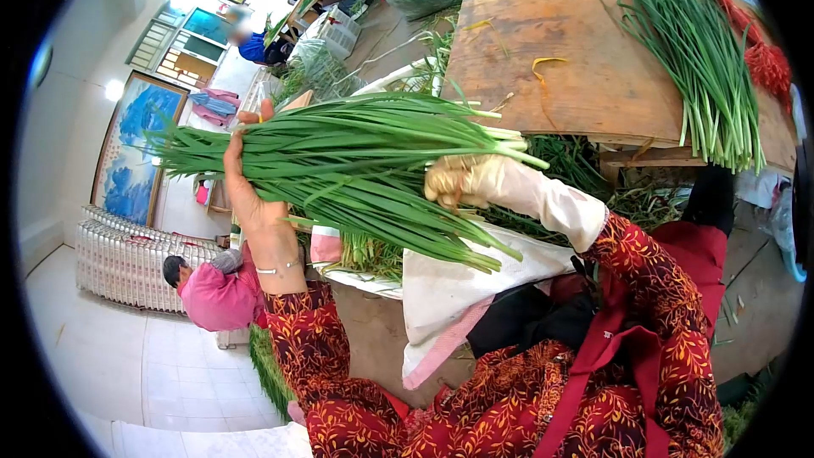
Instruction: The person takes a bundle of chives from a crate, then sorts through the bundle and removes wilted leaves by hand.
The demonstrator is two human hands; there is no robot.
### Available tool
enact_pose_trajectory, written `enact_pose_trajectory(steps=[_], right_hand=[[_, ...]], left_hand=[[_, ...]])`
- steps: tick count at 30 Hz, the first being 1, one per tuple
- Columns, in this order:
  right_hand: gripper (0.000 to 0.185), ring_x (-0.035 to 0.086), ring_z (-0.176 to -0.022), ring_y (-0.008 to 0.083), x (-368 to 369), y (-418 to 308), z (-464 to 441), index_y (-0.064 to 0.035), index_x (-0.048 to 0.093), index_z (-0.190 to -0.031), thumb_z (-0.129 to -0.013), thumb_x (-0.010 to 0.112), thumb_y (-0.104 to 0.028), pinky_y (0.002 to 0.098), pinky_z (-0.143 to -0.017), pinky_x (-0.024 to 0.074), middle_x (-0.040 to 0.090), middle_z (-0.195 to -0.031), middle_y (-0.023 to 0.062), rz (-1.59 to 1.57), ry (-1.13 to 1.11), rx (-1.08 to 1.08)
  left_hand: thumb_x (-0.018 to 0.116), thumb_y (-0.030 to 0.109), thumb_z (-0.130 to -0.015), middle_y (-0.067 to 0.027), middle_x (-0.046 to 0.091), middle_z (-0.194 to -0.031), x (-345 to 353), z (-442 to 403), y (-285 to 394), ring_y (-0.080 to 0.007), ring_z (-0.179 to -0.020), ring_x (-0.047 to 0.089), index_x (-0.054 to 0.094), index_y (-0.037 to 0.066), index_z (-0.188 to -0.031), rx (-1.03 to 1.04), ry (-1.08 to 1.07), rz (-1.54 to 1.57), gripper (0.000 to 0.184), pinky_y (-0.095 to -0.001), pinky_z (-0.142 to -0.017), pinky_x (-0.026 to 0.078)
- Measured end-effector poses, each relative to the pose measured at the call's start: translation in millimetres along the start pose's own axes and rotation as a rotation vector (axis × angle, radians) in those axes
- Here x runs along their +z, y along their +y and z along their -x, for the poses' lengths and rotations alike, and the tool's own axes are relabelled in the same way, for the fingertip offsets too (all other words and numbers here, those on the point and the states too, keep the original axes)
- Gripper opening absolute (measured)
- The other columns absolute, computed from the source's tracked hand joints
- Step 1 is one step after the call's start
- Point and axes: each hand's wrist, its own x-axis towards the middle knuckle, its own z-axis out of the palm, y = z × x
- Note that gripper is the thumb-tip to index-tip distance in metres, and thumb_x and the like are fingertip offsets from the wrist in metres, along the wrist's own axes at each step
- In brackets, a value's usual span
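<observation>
A large bunch of garlic chives (356, 157) is held up in front of me, leaf tips to the left and pale stem ends to the right. My left hand (242, 157), bare with a bracelet at the wrist, is closed around the leafy end. The leaves hide part of its fingers. Near the stem ends, my right hand (462, 180) in a pale glove curls its fingers against the lower side of the bunch. Some stems hang loosely below that hand. Beyond it is a wooden board (551, 51) with another bunch of chives (699, 68) on its right side.
A yellow tie (547, 61) lies on the board, and red netting or string (767, 68) at its right edge. Loose greens (373, 254) and a white sack (441, 297) are below my hands. A person in pink (222, 293) is at left; others sit farther back.
</observation>
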Motion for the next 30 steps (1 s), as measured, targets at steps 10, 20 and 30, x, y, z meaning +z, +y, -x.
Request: enact_pose_trajectory(steps=[10, 20, 30], right_hand=[[0.021, 0.029, -0.030, 0.0056, 4.0, -34.4, 10.8, -0.0088, 0.047, -0.082, -0.092, 0.040, -0.026, 0.0203, -0.035, 0.0336, 0.034, -0.043, -0.0062, -0.635, -0.073, 0.110], [0.021, 0.042, -0.053, 0.0092, -45.8, -59.8, 61.8, -0.0095, 0.054, -0.091, -0.087, 0.048, -0.029, 0.0235, -0.049, 0.0380, 0.042, -0.061, -0.0034, -0.513, 0.096, -0.494], [0.029, 0.058, -0.090, 0.0156, -19.2, -7.0, 82.3, -0.0061, 0.060, -0.105, -0.083, 0.054, -0.025, 0.0272, -0.082, 0.0442, 0.063, -0.096, 0.0071, 0.442, 0.100, 0.361]], left_hand=[[0.051, 0.007, -0.081, -0.0061, 0.052, -0.111, -4.7, -4.0, -9.1, -0.0231, -0.121, 0.037, 0.049, 0.004, -0.103, -0.025, 0.034, 0.044, 0.023, -0.0497, -0.098, 0.034], [0.050, 0.008, -0.082, -0.0040, 0.054, -0.102, -43.0, -8.8, 1.9, -0.0243, -0.118, 0.041, 0.050, 0.002, -0.097, 0.036, 0.121, 0.057, 0.017, -0.0491, -0.098, 0.034], [0.047, 0.003, -0.080, -0.0089, 0.053, -0.101, -52.3, -10.4, 36.1, -0.0281, -0.119, 0.040, 0.046, -0.002, -0.100, 0.125, 0.079, 0.112, 0.020, -0.0515, -0.100, 0.032]])
